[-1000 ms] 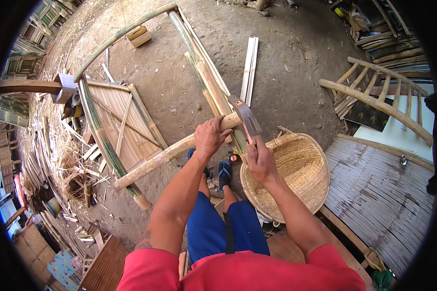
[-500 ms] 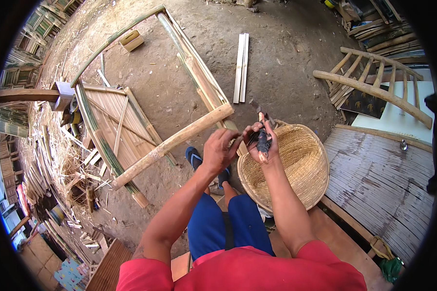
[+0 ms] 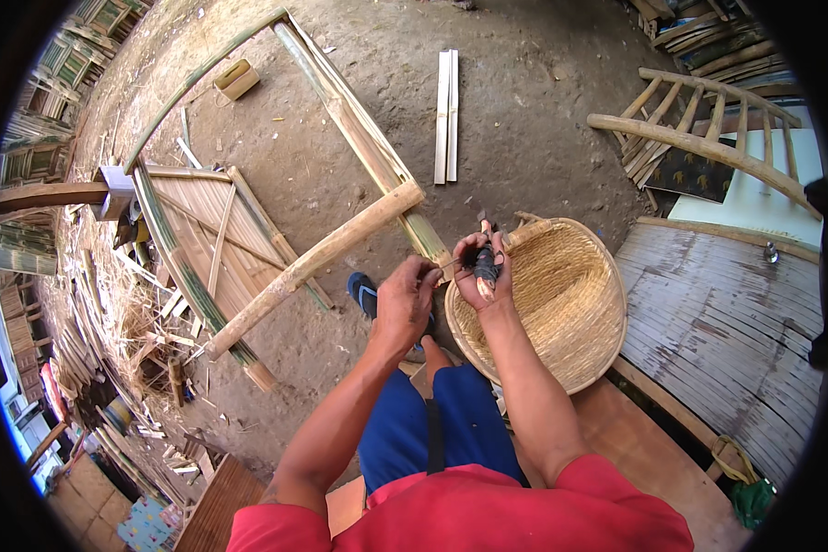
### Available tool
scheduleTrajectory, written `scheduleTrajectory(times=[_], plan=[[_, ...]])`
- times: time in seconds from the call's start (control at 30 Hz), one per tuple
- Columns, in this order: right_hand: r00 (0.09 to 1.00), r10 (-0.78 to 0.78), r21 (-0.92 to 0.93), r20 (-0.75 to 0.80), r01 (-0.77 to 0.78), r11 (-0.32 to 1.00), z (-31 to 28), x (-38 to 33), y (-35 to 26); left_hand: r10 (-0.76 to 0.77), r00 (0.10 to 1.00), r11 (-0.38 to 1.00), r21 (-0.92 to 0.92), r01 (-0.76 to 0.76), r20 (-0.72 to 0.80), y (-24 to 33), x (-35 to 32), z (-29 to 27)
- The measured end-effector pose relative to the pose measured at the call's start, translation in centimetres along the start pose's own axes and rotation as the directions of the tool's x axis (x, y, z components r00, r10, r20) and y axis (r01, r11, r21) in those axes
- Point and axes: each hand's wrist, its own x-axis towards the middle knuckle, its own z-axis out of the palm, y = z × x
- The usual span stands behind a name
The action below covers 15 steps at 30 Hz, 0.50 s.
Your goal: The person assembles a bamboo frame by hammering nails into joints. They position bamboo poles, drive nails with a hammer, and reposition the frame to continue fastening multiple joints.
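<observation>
Bamboo frame (image 3: 340, 112) stands on the dirt floor (image 3: 524, 120), ahead and to the left of the person's two hands. Its near side is a pale round crossbar (image 3: 315, 267), the long axis running slantwise from lower left to upper right, so that the right end comes just beyond the left hand (image 3: 405, 299) — the nearer of the two — with a gap between skin and wood. The left hand's fingers are bent and drawn narrowly together beside the other hand; whether something small is pinched there cannot be told. The right hand (image 3: 480, 273), palm turned up, cradles a hammer (image 3: 488, 264) by its black-wrapped handle, fingers loosely curled — the head points away from the body. Beneath and to the right of that hand sits a round woven basket (image 3: 570, 294), its mouth facing up.
</observation>
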Motion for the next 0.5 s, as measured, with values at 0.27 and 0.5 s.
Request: scheduleTrajectory(times=[0.27,0.5], plan=[[0.926,-0.155,-0.823,-0.345,-0.219,0.524,0.3,-4.6,1.5,0.536,0.842,0.790,0.390,-0.472,-0.067,-6.9,11.1,-3.3],[0.920,-0.063,-0.769,0.386,0.283,-0.574,3.6,-7.0,1.9,0.595,0.798,0.759,0.399,-0.515,-0.101,-10.5,12.6,-2.8]])
